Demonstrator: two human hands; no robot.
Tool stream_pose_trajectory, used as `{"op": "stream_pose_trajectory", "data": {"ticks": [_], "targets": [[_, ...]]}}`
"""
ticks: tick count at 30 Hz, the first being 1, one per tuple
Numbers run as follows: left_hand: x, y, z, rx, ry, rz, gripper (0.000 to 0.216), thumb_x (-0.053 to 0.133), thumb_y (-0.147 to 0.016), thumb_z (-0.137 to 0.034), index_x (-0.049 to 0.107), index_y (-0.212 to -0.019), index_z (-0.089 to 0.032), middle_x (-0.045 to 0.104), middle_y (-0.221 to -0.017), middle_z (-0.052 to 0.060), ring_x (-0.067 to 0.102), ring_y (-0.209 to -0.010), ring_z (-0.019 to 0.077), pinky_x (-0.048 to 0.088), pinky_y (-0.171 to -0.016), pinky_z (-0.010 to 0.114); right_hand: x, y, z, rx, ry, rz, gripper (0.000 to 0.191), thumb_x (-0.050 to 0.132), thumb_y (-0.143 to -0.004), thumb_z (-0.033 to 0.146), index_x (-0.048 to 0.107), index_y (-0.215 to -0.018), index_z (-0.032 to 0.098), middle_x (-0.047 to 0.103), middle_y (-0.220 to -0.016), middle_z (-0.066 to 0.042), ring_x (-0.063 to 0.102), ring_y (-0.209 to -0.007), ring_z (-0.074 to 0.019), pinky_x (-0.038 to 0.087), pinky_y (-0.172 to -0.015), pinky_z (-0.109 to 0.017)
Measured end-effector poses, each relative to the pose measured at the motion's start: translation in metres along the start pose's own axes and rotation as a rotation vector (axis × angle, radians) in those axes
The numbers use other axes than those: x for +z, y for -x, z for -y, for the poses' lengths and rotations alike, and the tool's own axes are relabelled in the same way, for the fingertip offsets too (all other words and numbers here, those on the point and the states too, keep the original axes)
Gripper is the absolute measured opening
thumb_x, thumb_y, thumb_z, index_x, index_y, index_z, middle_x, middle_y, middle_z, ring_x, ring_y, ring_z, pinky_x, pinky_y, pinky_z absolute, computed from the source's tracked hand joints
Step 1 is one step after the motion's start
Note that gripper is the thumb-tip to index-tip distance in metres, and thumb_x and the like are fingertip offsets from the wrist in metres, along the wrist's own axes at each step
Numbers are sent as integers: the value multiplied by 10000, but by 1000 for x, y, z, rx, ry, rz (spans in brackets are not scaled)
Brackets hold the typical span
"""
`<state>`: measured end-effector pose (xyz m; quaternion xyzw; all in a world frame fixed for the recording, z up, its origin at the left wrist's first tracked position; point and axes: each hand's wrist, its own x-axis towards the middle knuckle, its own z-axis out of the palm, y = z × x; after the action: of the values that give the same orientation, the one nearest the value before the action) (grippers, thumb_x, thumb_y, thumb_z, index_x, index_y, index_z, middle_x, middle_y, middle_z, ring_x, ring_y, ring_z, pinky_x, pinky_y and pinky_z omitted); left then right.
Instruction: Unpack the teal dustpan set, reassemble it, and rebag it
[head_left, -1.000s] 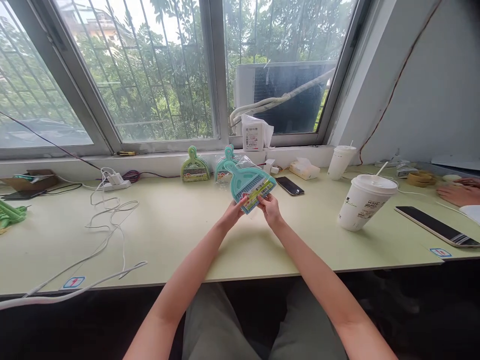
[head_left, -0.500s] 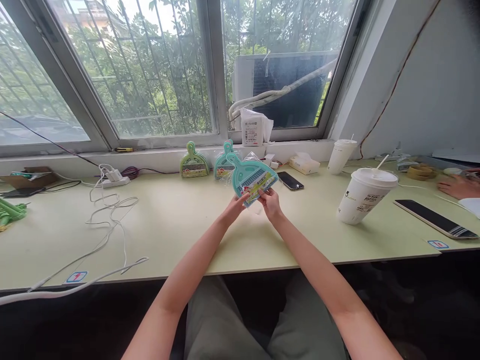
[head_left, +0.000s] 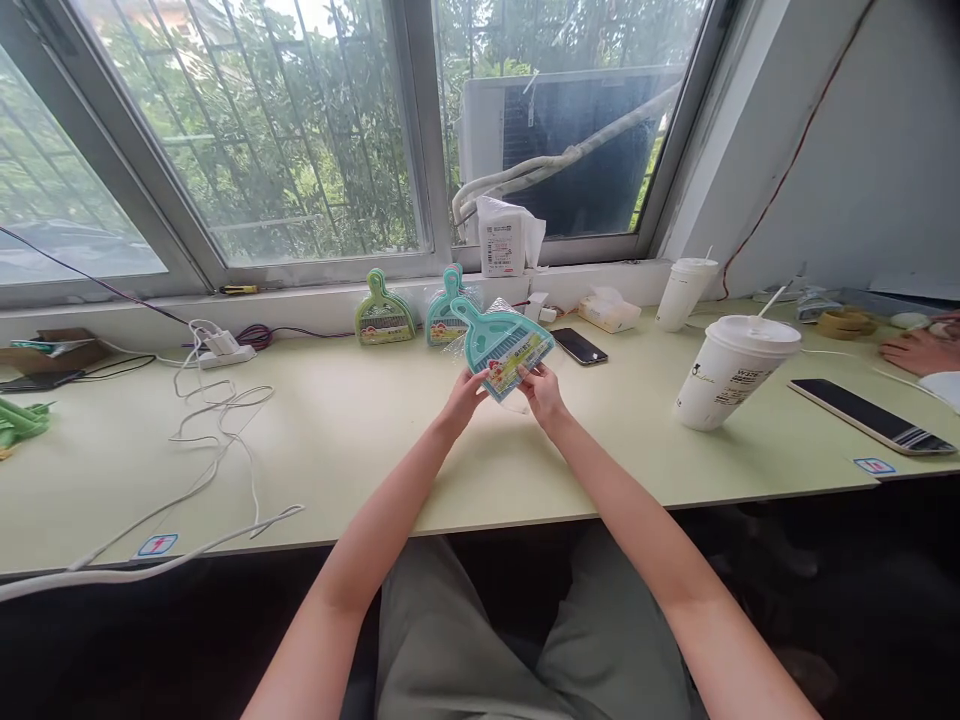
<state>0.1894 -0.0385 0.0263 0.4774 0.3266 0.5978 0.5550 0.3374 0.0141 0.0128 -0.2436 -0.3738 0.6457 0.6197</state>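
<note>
A turquoise mini dustpan-and-brush set [head_left: 504, 342] in clear plastic wrap is tilted above the table, its handle pointing up and left. My left hand [head_left: 466, 396] grips its lower left edge, and my right hand [head_left: 541, 390] pinches the lower right edge. A printed label with Chinese characters runs across its front over the bristles. Just behind stands another turquoise dustpan set [head_left: 447, 310], partly covered by the held one. To its left, a green dustpan set [head_left: 382, 312] leans against the sill.
White cables [head_left: 217, 430] and a power strip [head_left: 229, 352] lie on the left. At right are a large white cup [head_left: 731, 375], a smaller cup [head_left: 682, 295], two phones, including a black phone [head_left: 579, 346], and a tissue pack [head_left: 609, 310]. Another person's hand [head_left: 924, 348] rests at the far right.
The view has dipped slightly, so the table sits higher in the picture. Both hands still hold the dustpan set, whose label now faces me a little more fully.
</note>
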Motion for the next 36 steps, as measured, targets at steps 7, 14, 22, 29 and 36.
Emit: {"op": "stream_pose_trajectory", "data": {"ticks": [7,14,22,29,36], "targets": [[-17,-2,0,-79,-231,13,544,665,-751,-344,498,-1238,-168,631,-1199,131,634,-985,249,528,-865,461,0,0,-1,37,58,53,287,713,-677,167,590,-936,182,698,-946,-41,678,-890,-189,589,-839,-348],[-14,-2,3,-88,-185,-6,569,617,-736,-249,441,-1272,-168,645,-1145,121,671,-802,222,538,-837,519,-3,-9,2,174,114,49,152,600,-785,220,580,-928,172,700,-859,-36,678,-748,-153,588,-750,-298],[-47,-8,-9,-184,28,-220,518,530,-706,-139,471,-1220,-113,659,-1071,135,657,-888,248,563,-838,480,-23,-9,17,-295,984,-158,234,489,-823,197,642,-999,175,688,-998,-110,636,-956,-254,506,-853,-394],[-76,-7,-8,-330,47,-178,454,510,-744,-137,529,-1195,-85,665,-1029,121,653,-795,178,591,-718,276,-26,-12,9,-651,1381,228,264,582,-830,163,693,-1016,314,560,-1327,7,434,-1288,-244,232,-1106,-495],[-81,-5,-6,-452,-8,-32,468,521,-777,-136,486,-1237,-56,672,-982,149,678,-751,164,576,-583,205,-32,-21,1,-491,1185,148,132,610,-849,365,719,-808,302,713,-1020,8,606,-1030,-215,155,-1113,-533]]}}
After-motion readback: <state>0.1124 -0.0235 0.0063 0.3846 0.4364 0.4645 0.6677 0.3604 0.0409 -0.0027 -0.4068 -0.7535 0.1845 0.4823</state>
